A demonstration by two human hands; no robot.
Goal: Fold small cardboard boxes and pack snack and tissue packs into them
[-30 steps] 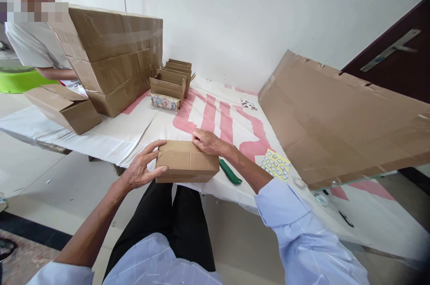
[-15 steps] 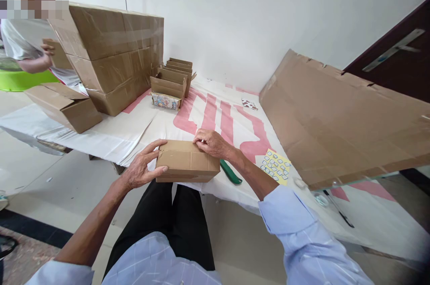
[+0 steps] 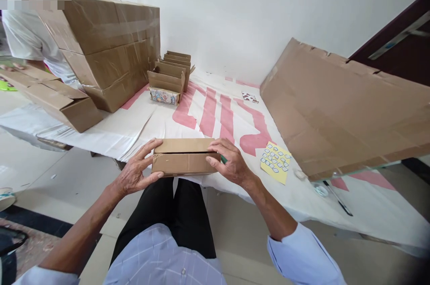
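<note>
A small closed cardboard box (image 3: pixel 183 157) sits at the near edge of the table, its front face turned toward me. My left hand (image 3: pixel 134 173) grips its left end, thumb on the front and fingers over the top. My right hand (image 3: pixel 228 162) clasps its right end with fingers curled over the top and front. A green-handled tool (image 3: pixel 223 159) peeks out just behind my right hand, mostly hidden.
A yellow sheet of small stickers (image 3: pixel 275 162) lies right of the box. Large taped cartons (image 3: pixel 107 52) and a smaller carton (image 3: pixel 57 101) stand at the left. Open small boxes (image 3: pixel 171 79) line the back. A big flat cardboard sheet (image 3: pixel 342 106) leans at the right. Another person (image 3: pixel 30 39) stands far left.
My right hand moved from the box's far top edge to grip its right end. The box has tipped so its front face shows. The other person's hand dropped out of sight.
</note>
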